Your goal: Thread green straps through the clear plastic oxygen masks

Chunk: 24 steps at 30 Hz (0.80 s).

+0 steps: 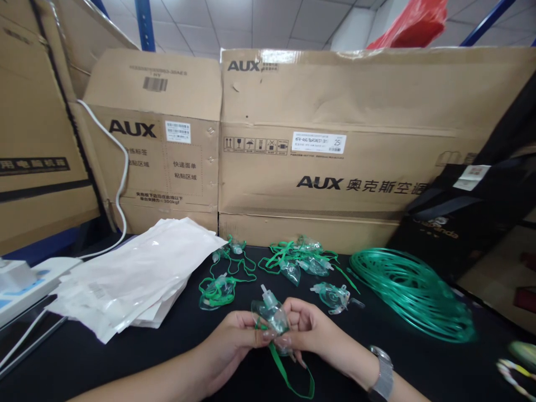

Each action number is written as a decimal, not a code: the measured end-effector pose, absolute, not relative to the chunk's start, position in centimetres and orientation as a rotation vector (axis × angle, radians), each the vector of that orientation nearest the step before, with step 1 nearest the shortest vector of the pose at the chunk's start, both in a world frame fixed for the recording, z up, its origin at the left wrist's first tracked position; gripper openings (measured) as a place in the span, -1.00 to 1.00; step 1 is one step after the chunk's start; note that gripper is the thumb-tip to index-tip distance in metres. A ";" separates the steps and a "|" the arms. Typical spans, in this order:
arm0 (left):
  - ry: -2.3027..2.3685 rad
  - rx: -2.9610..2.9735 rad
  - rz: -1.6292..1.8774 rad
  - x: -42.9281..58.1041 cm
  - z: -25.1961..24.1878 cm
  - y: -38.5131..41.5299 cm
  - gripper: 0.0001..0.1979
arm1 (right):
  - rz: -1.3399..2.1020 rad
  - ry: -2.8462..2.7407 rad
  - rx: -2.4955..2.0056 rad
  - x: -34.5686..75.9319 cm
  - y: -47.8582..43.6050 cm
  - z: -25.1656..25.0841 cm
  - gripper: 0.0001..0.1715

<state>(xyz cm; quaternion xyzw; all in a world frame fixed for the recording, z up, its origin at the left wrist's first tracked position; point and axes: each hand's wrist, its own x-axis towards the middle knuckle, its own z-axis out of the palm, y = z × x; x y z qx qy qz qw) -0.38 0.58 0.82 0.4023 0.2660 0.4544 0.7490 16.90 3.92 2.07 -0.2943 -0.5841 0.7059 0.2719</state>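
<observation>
Between both hands, low in the middle of the head view, is a clear green oxygen mask (274, 312) with its connector pointing up and away. My left hand (238, 338) pinches its left edge, by the green elastic strap (282, 371). From the other side my right hand (307, 326) grips the mask, fingers curled and thumb against it. The strap's loop hangs below my fingers. Just beyond lie another mask with its strap (218, 291) on the left, a strapless-looking mask (333, 296) on the right, and a heap of masks (307, 259) behind.
Coiled green tubing (412, 293) lies on the right of the black table. White plastic pouches (142, 268) are stacked at left, beside a power strip (39, 282) with a white cable. Large cardboard boxes (268, 178) wall off the back; a black bag (452, 218) leans at right.
</observation>
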 end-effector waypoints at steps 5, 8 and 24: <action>0.598 0.879 0.991 -0.4 0.8 0.5 -0.91 | 1.859 -1.631 -0.814 17.0 3.9 2.2 -0.59; 0.601 0.864 1.003 -0.3 0.9 0.5 -0.93 | 1.876 -1.609 -0.811 17.1 3.8 2.3 -0.59; 0.594 0.840 1.024 -0.4 0.8 0.7 -0.93 | 2.106 -1.342 -0.581 17.3 3.6 2.3 -0.72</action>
